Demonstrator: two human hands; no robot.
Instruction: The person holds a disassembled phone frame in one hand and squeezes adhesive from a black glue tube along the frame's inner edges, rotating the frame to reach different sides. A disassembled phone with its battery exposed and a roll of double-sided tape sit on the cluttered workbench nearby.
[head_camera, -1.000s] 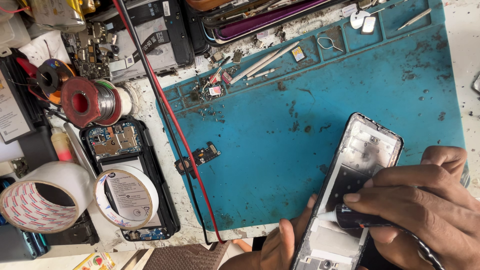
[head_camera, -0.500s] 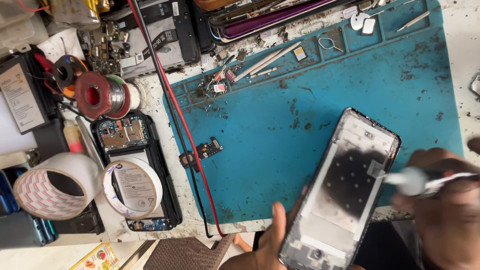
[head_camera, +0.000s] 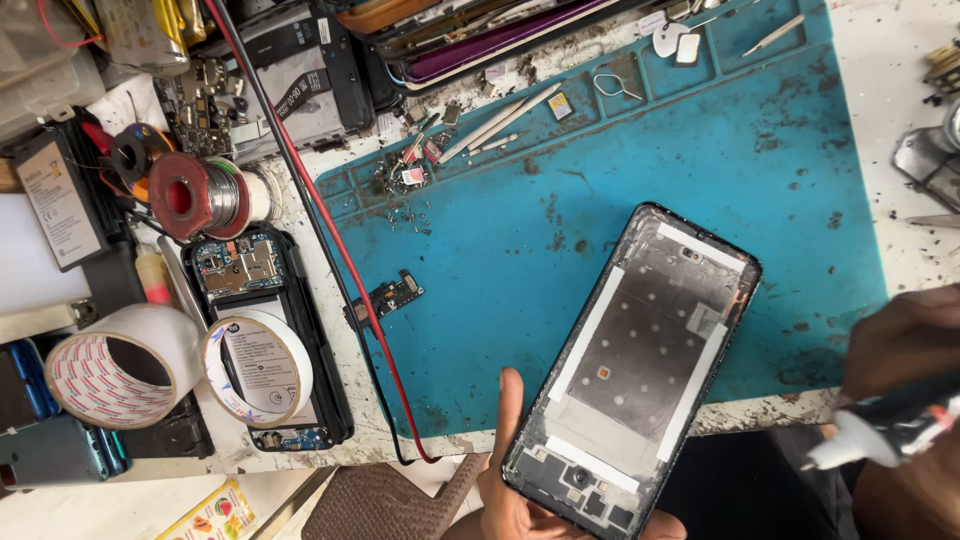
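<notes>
Scanning from the left of the table, we see two rolls of white tape: a large one lying on its side, and a flatter one resting on an opened phone whose circuit board shows. Just beyond them sits a spool of solder wire, and a red cable runs from the far edge down to the near edge, crossing the left border of the blue work mat. A small loose board lies on the mat touching that cable, with tiny screws scattered farther back.

Our left hand cradles the phone frame from beneath at its near end, thumb raised along the left edge, fingers curled around the bottom. The frame is tilted, its far end over the mat and its near end hanging past the table edge, with white adhesive strips lining its inner face. Our right hand, at the right, is closed around a white-tipped glue tube, nozzle pointing left toward the frame but well apart from it.

To do this well, we judge the frame should be held steady and level, supported firmly by the left hand, so the nozzle can meet the edge cleanly. We should keep the bead thin and along the border only, away from the camera openings at the near end, and keep our thumb off the white strips.
</notes>
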